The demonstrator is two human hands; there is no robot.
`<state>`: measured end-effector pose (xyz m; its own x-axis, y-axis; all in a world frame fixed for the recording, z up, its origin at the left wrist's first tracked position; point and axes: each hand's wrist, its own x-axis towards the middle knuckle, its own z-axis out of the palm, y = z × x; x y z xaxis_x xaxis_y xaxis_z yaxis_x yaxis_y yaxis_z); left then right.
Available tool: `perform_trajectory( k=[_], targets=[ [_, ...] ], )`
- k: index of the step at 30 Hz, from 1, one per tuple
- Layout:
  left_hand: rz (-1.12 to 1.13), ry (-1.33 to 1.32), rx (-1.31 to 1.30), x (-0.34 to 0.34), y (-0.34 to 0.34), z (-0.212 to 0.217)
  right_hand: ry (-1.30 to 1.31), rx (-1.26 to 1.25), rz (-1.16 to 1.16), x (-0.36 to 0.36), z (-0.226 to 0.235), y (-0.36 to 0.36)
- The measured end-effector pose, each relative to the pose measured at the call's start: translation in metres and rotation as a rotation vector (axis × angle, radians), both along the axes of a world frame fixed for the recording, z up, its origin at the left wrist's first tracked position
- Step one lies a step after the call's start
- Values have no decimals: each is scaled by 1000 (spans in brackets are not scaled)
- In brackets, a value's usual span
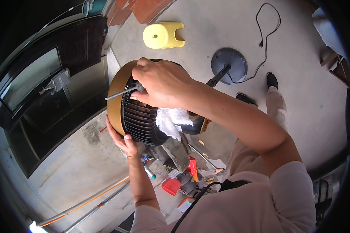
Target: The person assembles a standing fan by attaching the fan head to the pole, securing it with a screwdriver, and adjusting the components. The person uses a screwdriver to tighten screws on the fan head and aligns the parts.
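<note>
A standing fan with a gold front ring and a black slatted rear grille (142,123) is tilted in front of me. My left hand (122,140) grips the lower edge of the ring, its thumb toward the grille and its fingers along the outside. Over the upper part of the fan, my right hand (159,83) is closed around a screwdriver (120,93). The metal shaft sticks out to the left across the gold ring, and most of the handle is hidden in my fist. A white cloth (173,119) lies between the grille and the dark motor housing (194,125).
The fan's round dark base (235,62) stands on the concrete floor, its power cord (266,50) trailing away. Farther off is a yellow stool (163,35). A dark door (81,83) is at left. Below the fan lie a red container (171,186) and assorted tools.
</note>
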<state>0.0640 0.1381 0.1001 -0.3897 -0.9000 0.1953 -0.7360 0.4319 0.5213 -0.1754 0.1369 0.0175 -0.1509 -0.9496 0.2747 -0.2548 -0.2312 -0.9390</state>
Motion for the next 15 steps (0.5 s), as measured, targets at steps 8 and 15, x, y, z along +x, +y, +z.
perform_trajectory(
  k=[8, 15],
  targets=[
    [-17, -13, 25, -1, 0, 2, -16, 12, 17, 2, -2, 2],
    [-39, -48, -26, -2, 0, 0, 1, 32, 11, 1, 0, 5]
  ],
)
